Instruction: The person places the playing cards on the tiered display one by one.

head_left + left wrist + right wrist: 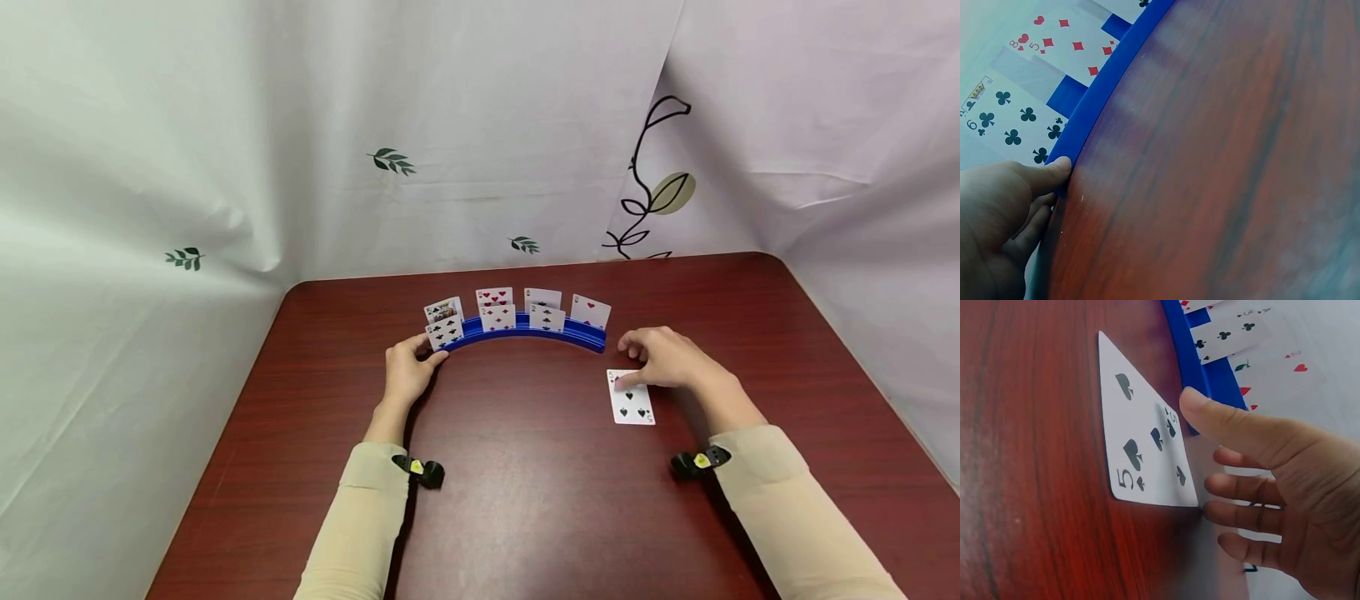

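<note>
A curved blue card holder [587, 336] stands on the table with playing cards upright in two rows. At its left end my left hand [408, 369] grips it, the thumb on the front edge beside the six of clubs [446, 333]. The front row also has a five of diamonds [498, 317] and a three of clubs [547, 318]. A five of spades [630, 410] lies face up on the table, right of the holder's front. Over its top edge hovers my right hand [1297, 469], thumb apart from the relaxed fingers, nothing held between them.
Behind the front cards stand a king [442, 310], an eight of hearts [493, 297], an ace [542, 297] and, at the right end, a hearts card [591, 311]. The dark red table [525, 500] meets a white patterned curtain [465, 167] at the back and sides.
</note>
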`<state>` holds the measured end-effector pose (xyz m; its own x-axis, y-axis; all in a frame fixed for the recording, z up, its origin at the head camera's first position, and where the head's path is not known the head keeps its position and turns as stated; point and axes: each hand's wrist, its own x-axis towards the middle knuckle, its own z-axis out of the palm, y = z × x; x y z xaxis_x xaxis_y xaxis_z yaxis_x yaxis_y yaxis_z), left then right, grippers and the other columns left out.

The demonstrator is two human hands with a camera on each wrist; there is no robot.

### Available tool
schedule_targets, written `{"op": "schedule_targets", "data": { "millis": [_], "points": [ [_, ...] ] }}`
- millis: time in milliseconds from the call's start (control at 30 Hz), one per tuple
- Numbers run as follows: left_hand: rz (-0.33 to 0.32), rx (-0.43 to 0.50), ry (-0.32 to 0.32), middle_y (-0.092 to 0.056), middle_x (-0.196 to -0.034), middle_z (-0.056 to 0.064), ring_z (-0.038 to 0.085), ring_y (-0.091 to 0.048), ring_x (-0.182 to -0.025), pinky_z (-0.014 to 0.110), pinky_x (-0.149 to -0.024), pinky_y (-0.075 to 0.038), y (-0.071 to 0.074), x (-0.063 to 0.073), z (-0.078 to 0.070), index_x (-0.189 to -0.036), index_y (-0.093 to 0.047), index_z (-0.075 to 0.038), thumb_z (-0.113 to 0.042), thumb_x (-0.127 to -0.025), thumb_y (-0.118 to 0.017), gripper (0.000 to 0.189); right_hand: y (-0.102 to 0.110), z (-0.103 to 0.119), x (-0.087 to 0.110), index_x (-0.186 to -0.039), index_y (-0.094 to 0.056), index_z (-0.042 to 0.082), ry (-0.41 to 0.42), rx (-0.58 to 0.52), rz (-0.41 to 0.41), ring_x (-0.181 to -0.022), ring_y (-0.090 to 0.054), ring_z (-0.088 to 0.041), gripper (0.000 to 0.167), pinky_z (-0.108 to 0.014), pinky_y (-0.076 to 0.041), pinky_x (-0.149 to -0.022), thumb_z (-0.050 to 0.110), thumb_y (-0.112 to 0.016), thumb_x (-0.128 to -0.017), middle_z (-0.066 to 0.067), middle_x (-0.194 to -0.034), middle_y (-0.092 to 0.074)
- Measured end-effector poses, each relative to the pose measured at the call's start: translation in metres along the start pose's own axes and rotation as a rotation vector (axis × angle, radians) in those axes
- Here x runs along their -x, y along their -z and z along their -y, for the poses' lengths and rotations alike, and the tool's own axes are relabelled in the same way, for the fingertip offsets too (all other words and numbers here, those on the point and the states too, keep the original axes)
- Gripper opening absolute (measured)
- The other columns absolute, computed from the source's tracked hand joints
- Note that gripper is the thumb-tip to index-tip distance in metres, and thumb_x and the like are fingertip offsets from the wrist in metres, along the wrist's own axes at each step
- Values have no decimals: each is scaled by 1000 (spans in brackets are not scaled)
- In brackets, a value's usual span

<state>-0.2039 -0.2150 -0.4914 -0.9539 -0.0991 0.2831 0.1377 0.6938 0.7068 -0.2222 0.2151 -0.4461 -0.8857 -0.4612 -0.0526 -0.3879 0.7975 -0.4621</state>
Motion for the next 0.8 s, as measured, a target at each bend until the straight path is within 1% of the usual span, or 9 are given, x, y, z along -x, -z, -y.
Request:
{"op": "schedule_targets", "data": {
  "millis": [200,367,533,667,800],
  "points": [
    [3,0,3,-77,-97,14,27,-74,-94,45,-88,-56,0,0,0,-112,-77,-4,-14,-85,-84,30,1,5,4,-108,-71,7,11,43,48,-84,-57,-18,69,-40,-47,-72,49,-96,-60,-1,-91,-62],
    [5,-5,10,-77,-99,14,28,-73,-96,45,-90,-55,0,1,0,-113,-77,-5,-15,-85,-84,30,1,7,7,-107,-65,8,15,45,111,-81,-54,-18,73,-37,-44,-69,43,-100,-54,-1,-89,-59],
    [7,-4,13,-77,-100,14,28,-73,-97,45,-91,-56,0,0,0,-114,-77,-5,-15,-85,-83,31,1,7,10,-101,-61,10,-2,32,150,-73,-52,-15,68,-34,-42,-63,31,-101,-51,1,-83,-57],
    [7,-6,11,-77,-101,14,28,-73,-98,45,-91,-55,0,0,1,-115,-76,-4,-15,-86,-83,31,1,6,11,-96,-59,11,-11,9,154,-70,-50,-15,63,-33,-41,-62,27,-101,-51,1,-79,-55],
    [5,-2,6,-77,-101,15,28,-73,-98,45,-91,-56,0,0,1,-115,-76,-4,-14,-86,-83,31,0,6,9,-87,-60,11,-14,-7,139,-67,-49,-15,54,-32,-40,-61,25,-100,-54,1,-74,-55]
  ]
}}
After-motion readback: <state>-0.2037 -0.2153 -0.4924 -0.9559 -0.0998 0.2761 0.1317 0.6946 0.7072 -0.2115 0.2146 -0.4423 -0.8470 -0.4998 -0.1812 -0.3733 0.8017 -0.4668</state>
